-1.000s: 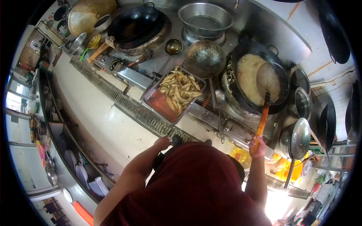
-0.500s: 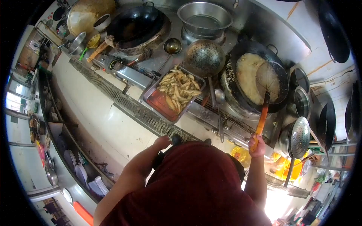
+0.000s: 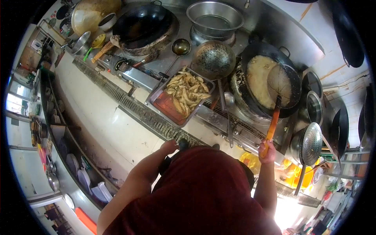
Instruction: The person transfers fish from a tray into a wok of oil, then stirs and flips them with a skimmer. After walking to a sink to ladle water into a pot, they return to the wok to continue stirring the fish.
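My right hand (image 3: pixel 267 151) is wrapped round the orange handle of a wire skimmer (image 3: pixel 273 125). The skimmer's mesh head rests in the right wok (image 3: pixel 255 51), over pale, foamy oil (image 3: pixel 258 80). My left hand (image 3: pixel 169 147) hangs low beside my body, below a metal tray (image 3: pixel 178 122); its fingers are too small and bunched to make out. Browned fried pieces (image 3: pixel 187 92) fill much of that tray, with a reddish bare part at its lower left. A perforated ladle (image 3: pixel 213 60) lies between the tray and the wok.
A dark wok (image 3: pixel 143 27) sits at the back left, near a ladle of oil (image 3: pixel 181 47). Behind the perforated ladle stands a steel basin (image 3: pixel 214 17). More strainers (image 3: pixel 312 144) and pans hang or lean at the right. A grated gutter (image 3: pixel 129 103) runs along the stove front.
The view has shifted very slightly. My right hand keeps its grip on the skimmer, and nothing else has visibly moved.
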Motion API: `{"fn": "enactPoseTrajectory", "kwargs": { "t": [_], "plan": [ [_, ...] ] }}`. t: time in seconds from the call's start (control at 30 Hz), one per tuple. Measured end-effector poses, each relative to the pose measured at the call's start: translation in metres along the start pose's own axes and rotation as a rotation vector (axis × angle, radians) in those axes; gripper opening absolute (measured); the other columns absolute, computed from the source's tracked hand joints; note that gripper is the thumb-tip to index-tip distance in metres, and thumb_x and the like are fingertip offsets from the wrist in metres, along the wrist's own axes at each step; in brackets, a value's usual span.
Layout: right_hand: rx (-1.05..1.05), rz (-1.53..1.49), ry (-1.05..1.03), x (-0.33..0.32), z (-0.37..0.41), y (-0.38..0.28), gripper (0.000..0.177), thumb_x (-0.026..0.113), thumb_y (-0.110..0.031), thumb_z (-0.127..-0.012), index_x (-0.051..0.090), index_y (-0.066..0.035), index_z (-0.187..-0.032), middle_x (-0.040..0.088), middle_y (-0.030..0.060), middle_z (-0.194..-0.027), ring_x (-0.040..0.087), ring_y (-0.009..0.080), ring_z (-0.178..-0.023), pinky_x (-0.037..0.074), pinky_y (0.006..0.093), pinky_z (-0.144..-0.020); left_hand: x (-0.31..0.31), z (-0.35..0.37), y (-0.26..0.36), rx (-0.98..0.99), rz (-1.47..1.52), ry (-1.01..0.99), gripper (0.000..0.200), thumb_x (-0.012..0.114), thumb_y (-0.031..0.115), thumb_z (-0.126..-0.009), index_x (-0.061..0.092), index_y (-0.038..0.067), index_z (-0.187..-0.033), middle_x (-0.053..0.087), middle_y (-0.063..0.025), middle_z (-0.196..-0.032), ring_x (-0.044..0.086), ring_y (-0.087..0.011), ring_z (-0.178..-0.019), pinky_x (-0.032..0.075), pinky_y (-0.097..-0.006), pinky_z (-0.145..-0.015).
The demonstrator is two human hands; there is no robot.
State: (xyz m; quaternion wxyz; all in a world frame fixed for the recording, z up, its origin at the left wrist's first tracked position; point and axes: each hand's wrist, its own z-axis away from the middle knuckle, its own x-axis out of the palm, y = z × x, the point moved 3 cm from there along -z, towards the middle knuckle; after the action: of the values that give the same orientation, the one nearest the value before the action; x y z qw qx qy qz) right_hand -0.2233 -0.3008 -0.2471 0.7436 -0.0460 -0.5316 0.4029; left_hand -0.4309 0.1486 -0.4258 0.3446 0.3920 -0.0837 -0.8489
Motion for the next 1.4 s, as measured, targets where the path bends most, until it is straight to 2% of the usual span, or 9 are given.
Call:
{"fn": "enactPoseTrajectory", "kwargs": {
  "t": [0.13, 0.2, 0.3, 0.53, 0.67, 0.87, 1.2, 1.27, 1.4],
  "plan": [
    [0.001, -0.006, -0.003, -0.001, 0.000, 0.000, 0.013, 0.051, -0.011, -0.085, 0.050, -0.012, -0.098, 0.053, 0.0047, -0.082, 0.045, 0.0101, -0.059, 0.040, 0.0216, -0.050, 0.017, -0.016, -0.019, 0.004, -0.009, -0.002, 0.048, 0.059, 0.040, -0.073, 0.056, 0.003, -0.104, 0.058, -0.0188, -0.104, 0.055, -0.0328, -0.099, 0.044, -0.0401, -0.082],
    [0.007, -0.014, -0.002, -0.003, 0.000, 0.000, 0.013, 0.051, -0.012, -0.085, 0.050, -0.011, -0.097, 0.053, 0.0048, -0.082, 0.045, 0.0102, -0.059, 0.040, 0.0219, -0.050, 0.040, -0.036, -0.041, 0.107, -0.068, -0.011, 0.048, 0.059, 0.040, -0.074, 0.056, 0.004, -0.104, 0.058, -0.0185, -0.104, 0.055, -0.0327, -0.099, 0.044, -0.0400, -0.082],
    [-0.002, 0.012, 0.014, -0.006, -0.001, 0.000, 0.012, 0.051, -0.013, -0.085, 0.050, -0.011, -0.097, 0.054, 0.0045, -0.082, 0.045, 0.0101, -0.058, 0.040, 0.0220, -0.049, 0.004, -0.005, -0.005, -0.014, -0.027, -0.004, 0.047, 0.059, 0.041, -0.074, 0.056, 0.005, -0.104, 0.058, -0.0185, -0.104, 0.055, -0.0326, -0.099, 0.044, -0.0400, -0.082],
    [-0.001, 0.023, 0.061, -0.009, -0.002, 0.000, 0.012, 0.051, -0.014, -0.084, 0.050, -0.011, -0.096, 0.054, 0.0034, -0.079, 0.045, 0.0098, -0.056, 0.040, 0.0223, -0.049, 0.015, -0.019, -0.016, 0.007, -0.073, -0.026, 0.045, 0.059, 0.041, -0.074, 0.058, 0.007, -0.102, 0.059, -0.0164, -0.103, 0.056, -0.0319, -0.097, 0.044, -0.0401, -0.082],
    [-0.003, 0.001, 0.041, -0.001, 0.001, 0.001, 0.012, 0.051, -0.013, -0.084, 0.050, -0.011, -0.096, 0.054, 0.0038, -0.079, 0.045, 0.0102, -0.056, 0.039, 0.0221, -0.048, 0.061, -0.059, -0.063, 0.146, -0.144, 0.007, 0.041, 0.058, 0.040, -0.075, 0.058, 0.008, -0.100, 0.060, -0.0149, -0.101, 0.056, -0.0317, -0.096, 0.044, -0.0398, -0.080],
    [0.010, -0.035, 0.040, -0.009, -0.001, -0.002, 0.014, 0.050, -0.011, -0.083, 0.049, -0.011, -0.097, 0.055, 0.0064, -0.078, 0.047, 0.0144, -0.058, 0.041, 0.0243, -0.048, 0.036, -0.041, -0.036, 0.210, -0.098, 0.028, 0.038, 0.057, 0.040, -0.076, 0.057, 0.006, -0.095, 0.060, -0.0157, -0.099, 0.055, -0.0326, -0.097, 0.044, -0.0405, -0.082],
    [0.006, -0.057, 0.090, -0.002, -0.001, 0.001, 0.011, 0.055, -0.012, -0.080, 0.051, -0.010, -0.090, 0.055, 0.0054, -0.074, 0.047, 0.0147, -0.057, 0.039, 0.0239, -0.047, 0.036, -0.039, -0.036, 0.224, -0.279, -0.059, 0.040, 0.050, 0.039, -0.079, 0.057, 0.003, -0.095, 0.056, -0.0201, -0.104, 0.053, -0.0340, -0.099, 0.042, -0.0418, -0.084],
    [0.015, -0.057, 0.076, -0.002, -0.001, 0.001, 0.011, 0.055, -0.012, -0.080, 0.051, -0.011, -0.091, 0.055, 0.0050, -0.074, 0.047, 0.0148, -0.057, 0.039, 0.0241, -0.047, 0.033, -0.034, -0.030, 0.344, -0.350, -0.044, 0.038, 0.048, 0.038, -0.081, 0.058, 0.003, -0.093, 0.056, -0.0203, -0.101, 0.053, -0.0345, -0.097, 0.042, -0.0426, -0.082],
    [0.018, -0.054, 0.088, 0.001, 0.001, 0.001, 0.012, 0.054, -0.012, -0.081, 0.051, -0.011, -0.091, 0.055, 0.0050, -0.074, 0.046, 0.0149, -0.057, 0.039, 0.0243, -0.047, 0.048, -0.046, -0.047, 0.375, -0.328, -0.022, 0.037, 0.046, 0.036, -0.082, 0.058, 0.003, -0.093, 0.055, -0.0206, -0.098, 0.052, -0.0349, -0.096, 0.043, -0.0430, -0.081]
  ]
}}
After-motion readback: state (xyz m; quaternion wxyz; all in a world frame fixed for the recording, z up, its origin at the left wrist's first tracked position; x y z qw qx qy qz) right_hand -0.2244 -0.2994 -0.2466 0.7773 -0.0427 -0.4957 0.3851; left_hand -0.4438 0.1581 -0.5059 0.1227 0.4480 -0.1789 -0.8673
